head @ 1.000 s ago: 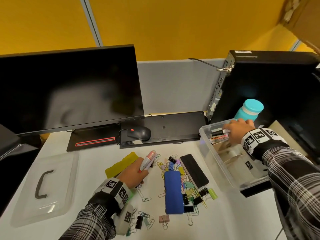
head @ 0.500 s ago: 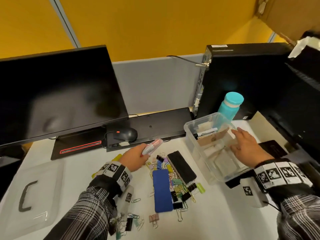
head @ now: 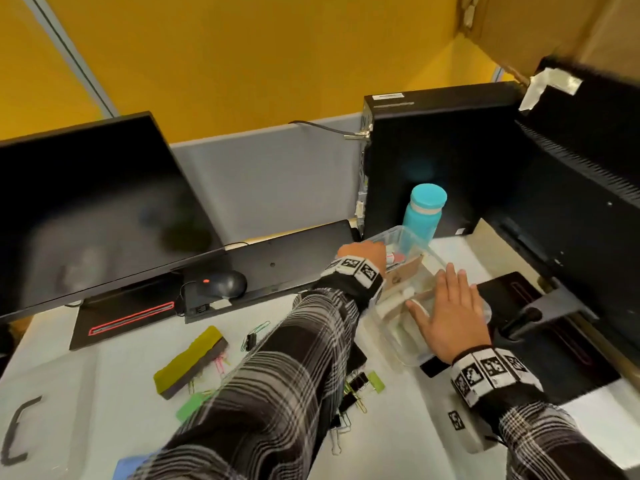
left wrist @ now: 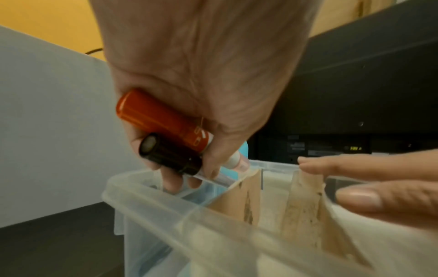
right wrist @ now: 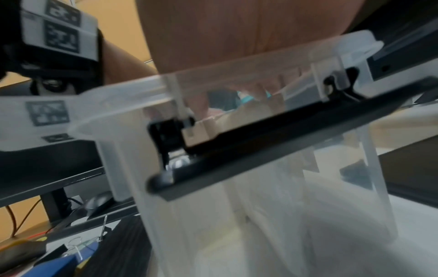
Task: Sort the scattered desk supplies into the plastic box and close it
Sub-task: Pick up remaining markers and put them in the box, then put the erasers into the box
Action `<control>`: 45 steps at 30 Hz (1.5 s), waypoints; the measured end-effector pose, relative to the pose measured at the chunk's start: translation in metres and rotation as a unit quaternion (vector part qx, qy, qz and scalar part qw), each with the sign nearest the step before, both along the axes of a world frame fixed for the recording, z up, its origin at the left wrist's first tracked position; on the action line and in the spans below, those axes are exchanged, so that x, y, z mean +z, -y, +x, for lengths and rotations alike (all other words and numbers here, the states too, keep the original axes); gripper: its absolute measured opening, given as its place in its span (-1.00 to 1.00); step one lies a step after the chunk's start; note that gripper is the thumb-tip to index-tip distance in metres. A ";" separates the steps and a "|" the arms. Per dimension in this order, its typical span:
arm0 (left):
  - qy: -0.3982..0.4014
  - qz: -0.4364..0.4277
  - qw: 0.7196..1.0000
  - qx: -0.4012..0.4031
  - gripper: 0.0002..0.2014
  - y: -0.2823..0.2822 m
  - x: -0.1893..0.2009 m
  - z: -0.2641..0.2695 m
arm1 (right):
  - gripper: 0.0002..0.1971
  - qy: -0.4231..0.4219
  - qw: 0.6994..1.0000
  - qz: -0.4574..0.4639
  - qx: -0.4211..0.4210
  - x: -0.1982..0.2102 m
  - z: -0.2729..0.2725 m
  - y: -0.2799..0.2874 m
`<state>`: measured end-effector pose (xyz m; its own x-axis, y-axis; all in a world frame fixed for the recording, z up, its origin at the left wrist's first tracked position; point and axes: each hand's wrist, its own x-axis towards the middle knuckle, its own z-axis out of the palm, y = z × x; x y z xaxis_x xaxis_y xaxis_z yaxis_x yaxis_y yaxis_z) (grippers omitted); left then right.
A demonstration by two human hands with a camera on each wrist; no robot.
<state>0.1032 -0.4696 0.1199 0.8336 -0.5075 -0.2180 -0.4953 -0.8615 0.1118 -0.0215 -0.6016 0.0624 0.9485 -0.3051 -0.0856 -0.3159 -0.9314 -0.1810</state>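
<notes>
Left hand [left wrist: 201,78] grips markers [left wrist: 166,129] over box rim [left wrist: 147,189] (right hand [head: 446,317] flat).

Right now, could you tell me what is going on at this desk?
A person is tidying desk supplies into a clear plastic box. The left hand holds an orange-capped marker over the far end of the box, beside a black-capped marker; whether it holds that one too is unclear. The right hand lies flat across the open top. Clips and a yellow eraser remain on the desk.
</notes>
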 end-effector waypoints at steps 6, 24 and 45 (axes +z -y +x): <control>-0.121 -0.033 0.992 0.018 -0.51 0.014 -0.009 0.022 | -0.14 0.003 1.000 -0.006 0.008 -0.001 -0.001 0.002; 0.040 -0.152 0.951 0.268 -0.73 -0.292 -0.060 -0.051 | -0.72 0.167 0.944 0.173 0.225 0.031 -0.019 -0.103; -0.181 -0.159 0.921 0.306 -0.21 -0.347 -0.103 -0.086 | -0.22 0.052 0.954 0.295 0.005 -0.047 0.005 -0.144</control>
<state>0.0171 -0.1231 0.0168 0.8863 -0.0521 -0.4602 0.1926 -0.8622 0.4685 -0.0161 -0.4578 0.0156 0.9636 -0.2250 -0.1443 -0.2597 -0.6604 -0.7046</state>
